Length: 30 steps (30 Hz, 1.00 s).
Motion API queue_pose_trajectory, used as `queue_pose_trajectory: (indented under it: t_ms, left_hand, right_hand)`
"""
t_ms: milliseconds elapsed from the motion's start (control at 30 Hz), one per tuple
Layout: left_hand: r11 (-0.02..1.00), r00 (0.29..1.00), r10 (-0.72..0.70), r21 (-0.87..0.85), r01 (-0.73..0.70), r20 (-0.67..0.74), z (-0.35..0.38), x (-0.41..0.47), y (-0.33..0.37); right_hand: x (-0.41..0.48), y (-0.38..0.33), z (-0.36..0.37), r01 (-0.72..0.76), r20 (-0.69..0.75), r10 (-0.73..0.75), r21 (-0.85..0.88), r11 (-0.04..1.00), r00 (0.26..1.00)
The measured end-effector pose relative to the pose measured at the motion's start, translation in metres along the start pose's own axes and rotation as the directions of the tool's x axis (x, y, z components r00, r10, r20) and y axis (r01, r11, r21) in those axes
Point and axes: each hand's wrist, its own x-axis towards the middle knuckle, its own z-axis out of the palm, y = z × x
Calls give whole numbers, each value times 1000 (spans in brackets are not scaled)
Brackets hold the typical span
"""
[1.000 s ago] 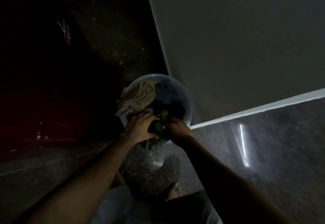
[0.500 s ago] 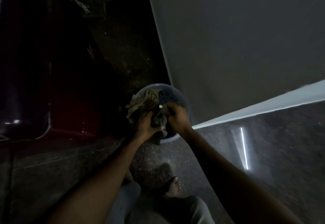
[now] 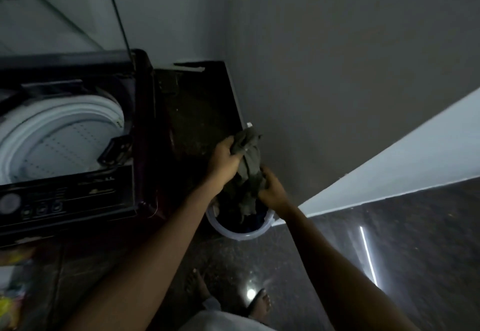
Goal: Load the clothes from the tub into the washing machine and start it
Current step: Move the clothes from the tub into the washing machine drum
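Note:
A grey garment hangs above the pale round tub, which stands on the dark floor by the wall. My left hand grips the garment's upper end and my right hand grips its lower part. Dark clothes lie inside the tub beneath it. The top-loading washing machine stands at the left with its lid raised, and its white drum shows open. Its control panel with a round knob and buttons faces me.
A grey wall rises right of the tub, with a pale skirting strip along its base. My bare feet stand on the glossy dark floor. Yellow items show at the lower left edge.
Both hands have lifted the grey garment up out of the tub. The view has swung up and left, bringing the open washing machine into sight.

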Motion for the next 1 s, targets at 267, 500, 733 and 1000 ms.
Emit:
queue_pose_trajectory:
  t_ms: [267,500,733,1000]
  left_hand:
    - [994,956,-40,88,69,-292,-63,9,10]
    - [806,946,140,521,-280,291,-51,-3,-22]
    - [987,980,156,-10,-158,-120,-43,0,17]
    - [842,990,89,-522,-134,-110,-45,3,78]
  right_hand:
    - [16,-39,-12,-68,-143,72,32,997,987]
    - [47,-105,-30,119,-121,-131,-102,988,984]
    - [35,-144,-55,143,73,-166,250,958,983]
    - [-9,-95,-26,23,120,-42,158,987,992]
